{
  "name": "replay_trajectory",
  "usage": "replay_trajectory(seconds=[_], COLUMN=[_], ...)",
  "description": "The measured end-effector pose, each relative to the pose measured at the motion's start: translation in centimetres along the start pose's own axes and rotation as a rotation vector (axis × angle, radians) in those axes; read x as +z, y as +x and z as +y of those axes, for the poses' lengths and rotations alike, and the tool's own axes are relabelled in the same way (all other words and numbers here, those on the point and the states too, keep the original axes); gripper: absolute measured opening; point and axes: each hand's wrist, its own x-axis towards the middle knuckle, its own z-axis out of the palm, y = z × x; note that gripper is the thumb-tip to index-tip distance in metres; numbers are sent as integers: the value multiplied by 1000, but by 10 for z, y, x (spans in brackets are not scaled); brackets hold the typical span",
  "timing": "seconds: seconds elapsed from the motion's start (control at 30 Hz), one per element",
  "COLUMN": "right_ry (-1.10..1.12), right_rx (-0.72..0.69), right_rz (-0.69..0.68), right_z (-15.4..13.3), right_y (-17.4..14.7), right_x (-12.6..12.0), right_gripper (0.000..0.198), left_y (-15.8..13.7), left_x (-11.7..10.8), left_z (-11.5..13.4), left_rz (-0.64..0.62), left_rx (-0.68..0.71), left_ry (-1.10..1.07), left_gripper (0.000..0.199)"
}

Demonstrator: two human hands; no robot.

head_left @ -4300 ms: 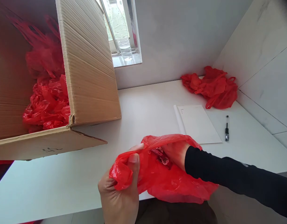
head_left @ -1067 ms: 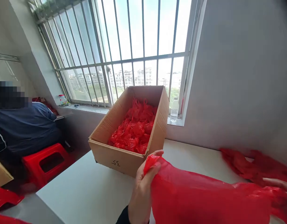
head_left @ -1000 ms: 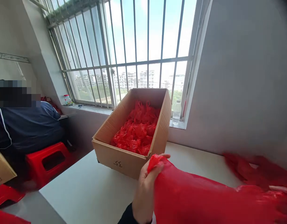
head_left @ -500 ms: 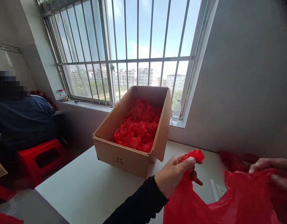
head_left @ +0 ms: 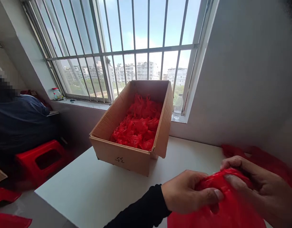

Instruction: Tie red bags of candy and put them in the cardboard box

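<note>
Red bag [head_left: 231, 210], top pinched by fingers of left hand [head_left: 187, 191] and right hand [head_left: 266, 190]

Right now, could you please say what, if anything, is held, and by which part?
The left hand and right hand hold a red plastic bag by its bunched top.

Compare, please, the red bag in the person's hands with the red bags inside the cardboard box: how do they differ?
The held bag is gripped by the left hand and the right hand, while the boxed bags rest inside the cardboard box. The held bag is bunched between the hands and spreads loosely below; the boxed bags form a crumpled heap. Both are red and look thin and glossy.
</note>
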Motion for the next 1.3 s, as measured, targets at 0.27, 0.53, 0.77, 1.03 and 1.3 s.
replay_trajectory(seconds=[0.27,0.53,0.77,1.03,1.3], right_ry=[32,76,-52,-136,107], right_rx=[9,-143,-395,-377,-114], right_rz=[43,-106,-165,-138,-349], right_z=[2,-16,-26,1,25], right_y=[19,18,21,24,33], right_x=[-24,-17,-13,-35,-43], right_gripper=[30,2,19,40,17], left_y=[5,5,16,24,16], left_x=[-9,14,28,15,5], left_z=[10,13,22,0,-5], left_rz=[337,270,68,290,280], left_rx=[61,-57,-21,31,-39], left_ry=[-645,-103,-38,31,-81], left_gripper=[20,26,65,19,37])
